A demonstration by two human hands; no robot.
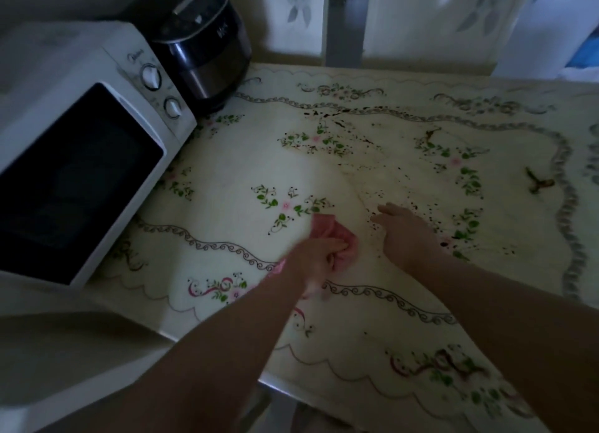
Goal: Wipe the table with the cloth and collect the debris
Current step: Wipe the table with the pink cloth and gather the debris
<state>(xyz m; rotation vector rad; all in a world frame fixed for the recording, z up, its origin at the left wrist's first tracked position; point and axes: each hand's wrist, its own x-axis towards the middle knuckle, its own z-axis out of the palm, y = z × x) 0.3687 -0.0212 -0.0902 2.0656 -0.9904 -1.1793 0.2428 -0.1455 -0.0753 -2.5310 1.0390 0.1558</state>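
A cream table [227, 160] with a floral print fills the view. My left hand [319, 254] grips a pink cloth [327, 230] and presses it on the table near the middle. To its right my right hand [405, 235] lies flat on the surface, fingers apart and pointing left, holding nothing. Dark debris specks [418, 206] are scattered around and beyond the right hand. More specks and brown smears [337, 121] lie farther back. Two larger brown bits [539, 183] sit at the right.
A white microwave [74, 147] stands on the table's left side, with a black rice cooker [201, 47] behind it. White chair backs [291, 14] rise beyond the far edge. The table's near edge [269, 382] runs diagonally below my forearms.
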